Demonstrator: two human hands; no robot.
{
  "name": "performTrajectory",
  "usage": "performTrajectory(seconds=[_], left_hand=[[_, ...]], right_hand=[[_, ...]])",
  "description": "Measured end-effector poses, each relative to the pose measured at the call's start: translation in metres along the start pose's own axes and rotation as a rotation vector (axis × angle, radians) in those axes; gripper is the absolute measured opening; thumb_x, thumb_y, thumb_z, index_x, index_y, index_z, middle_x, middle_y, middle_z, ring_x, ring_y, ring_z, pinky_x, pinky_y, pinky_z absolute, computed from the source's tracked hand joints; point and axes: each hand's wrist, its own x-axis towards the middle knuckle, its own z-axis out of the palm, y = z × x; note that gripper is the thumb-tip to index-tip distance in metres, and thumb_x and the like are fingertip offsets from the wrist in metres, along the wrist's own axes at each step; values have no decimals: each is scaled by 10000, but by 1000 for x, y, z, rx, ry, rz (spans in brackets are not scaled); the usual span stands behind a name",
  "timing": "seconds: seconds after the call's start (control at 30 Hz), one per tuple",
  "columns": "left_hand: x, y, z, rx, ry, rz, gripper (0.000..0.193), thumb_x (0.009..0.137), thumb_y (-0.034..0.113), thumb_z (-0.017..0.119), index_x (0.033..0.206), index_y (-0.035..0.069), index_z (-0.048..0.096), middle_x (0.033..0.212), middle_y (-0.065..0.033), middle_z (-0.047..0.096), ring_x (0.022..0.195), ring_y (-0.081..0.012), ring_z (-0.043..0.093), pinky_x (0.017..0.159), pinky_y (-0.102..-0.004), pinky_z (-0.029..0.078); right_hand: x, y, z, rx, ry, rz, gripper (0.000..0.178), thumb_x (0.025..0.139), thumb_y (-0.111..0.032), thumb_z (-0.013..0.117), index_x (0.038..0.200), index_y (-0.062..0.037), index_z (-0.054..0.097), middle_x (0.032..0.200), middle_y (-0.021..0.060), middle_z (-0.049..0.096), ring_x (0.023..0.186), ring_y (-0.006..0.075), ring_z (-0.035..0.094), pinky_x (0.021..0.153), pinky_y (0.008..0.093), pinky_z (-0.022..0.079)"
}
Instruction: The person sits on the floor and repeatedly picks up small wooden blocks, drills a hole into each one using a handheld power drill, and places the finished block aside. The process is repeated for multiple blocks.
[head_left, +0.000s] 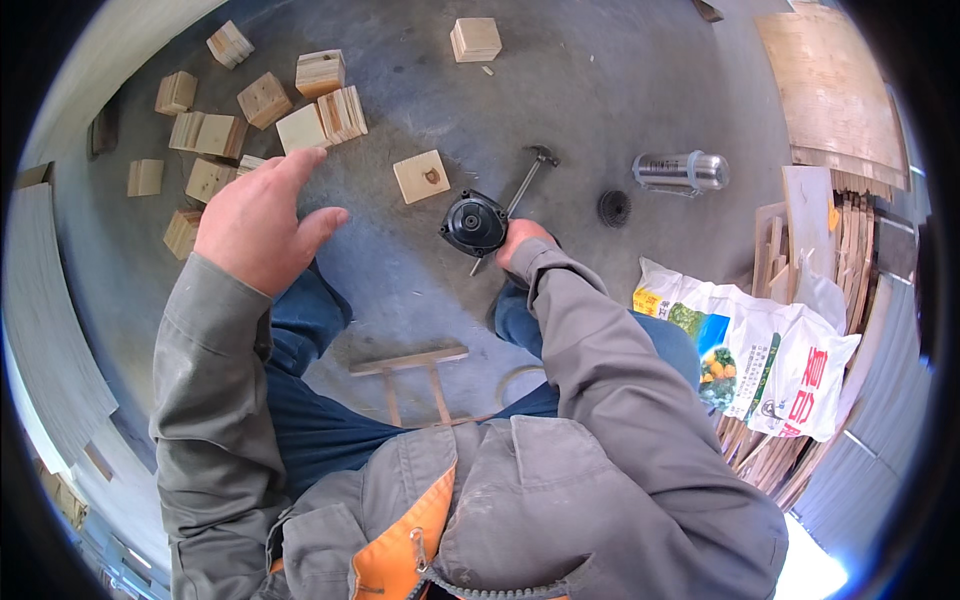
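Note:
My left hand (pixel 258 220) is raised on the left, fingers stretched out and thumb apart, with nothing in it. Beyond its fingertips lie stacked wooden blocks (pixel 342 114). My right hand (pixel 526 243) is closed round a black tool with a rounded, bolted cap, which looks like a nail gun (pixel 473 223); its grip is mostly hidden by the hand and cap. A hammer (pixel 527 182) lies on the floor behind the tool, its handle partly covered. Just ahead of the tool is a flat wooden block (pixel 421 177) with a dark knot.
A black round coil (pixel 614 209) and a steel flask (pixel 682 172) lie on the floor to the right. Nearer are a white printed sack (pixel 790 360) and wood strips (pixel 853 250). Another block (pixel 475 40) sits far ahead. A small wooden frame (pixel 410 359) stands between my legs.

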Motion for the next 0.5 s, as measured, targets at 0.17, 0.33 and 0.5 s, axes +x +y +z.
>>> performTrajectory(seconds=[0.17, 0.33, 0.5], left_hand=[[3, 0, 6, 25, -66, -29, 599, 862, 273, 817, 1375, 36, 620, 1197, -207, 725, 1116, -374, 698, 948, -438, 556], [4, 3, 12, 50, -98, -20, 596, 871, 295, 810, 1372, 33, 620, 1214, -206, 721, 1129, -374, 695, 957, -441, 558], [8, 6, 17, 69, -123, -18, 608, 869, 298, 812, 1381, 37, 615, 1224, -200, 718, 1137, -370, 693, 960, -442, 557]], right_hand=[[-5, -6, -5, -7, -14, 17, 361, 835, -233, 726, 1180, -138, 776, 1190, 173, 750, 1157, 380, 693, 982, 434, 565], [-3, -5, -2, 6, 3, 13, 355, 825, -252, 748, 1150, -114, 784, 1178, 178, 752, 1139, 380, 702, 962, 434, 576], [1, -2, -1, 19, 11, 29, 349, 818, -257, 758, 1127, -98, 790, 1164, 185, 754, 1128, 381, 708, 958, 431, 578]])
